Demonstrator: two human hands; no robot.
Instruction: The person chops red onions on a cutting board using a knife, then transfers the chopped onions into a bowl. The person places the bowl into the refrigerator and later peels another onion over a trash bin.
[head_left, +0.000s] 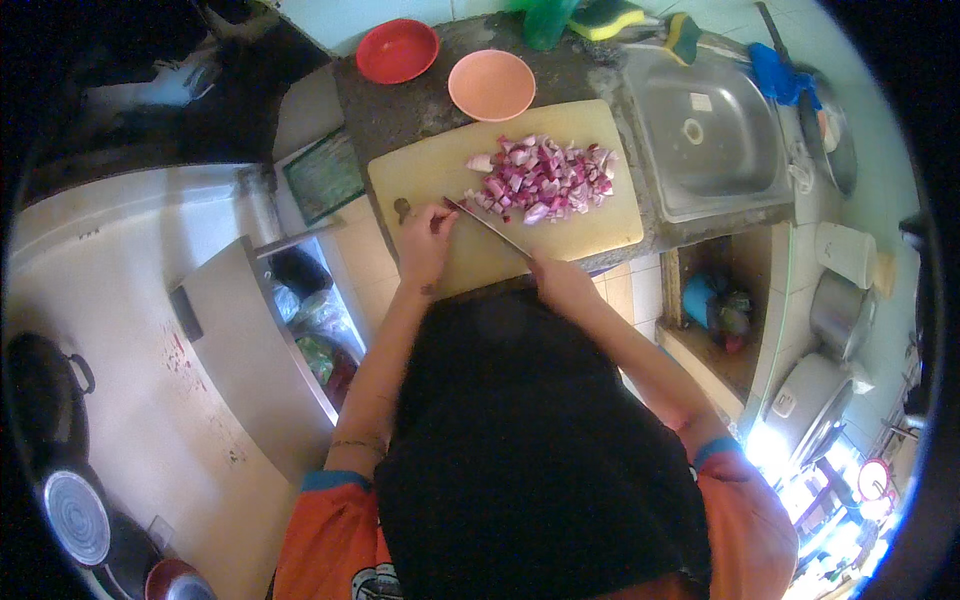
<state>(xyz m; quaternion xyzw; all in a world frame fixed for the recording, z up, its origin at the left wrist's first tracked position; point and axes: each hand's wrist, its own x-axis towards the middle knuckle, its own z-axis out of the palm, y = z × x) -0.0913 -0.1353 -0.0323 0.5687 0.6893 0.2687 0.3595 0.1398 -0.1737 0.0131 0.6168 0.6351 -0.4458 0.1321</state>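
A pale yellowish cutting board lies on the counter before me, with a heap of chopped red onion over its upper right part. My right hand is closed on the handle of a knife, whose blade slants up and left across the board, its tip by a few small dark red onion bits. At that tip, my left hand rests on the board's left side with bent fingers pinching a small reddish piece, probably onion. The board's handle hole shows just beyond the left hand.
Behind the board stand a pinkish-orange bowl and a red bowl. A steel sink is set in the counter at right, with sponges and a green bottle behind. An open drawer or door stands low at left.
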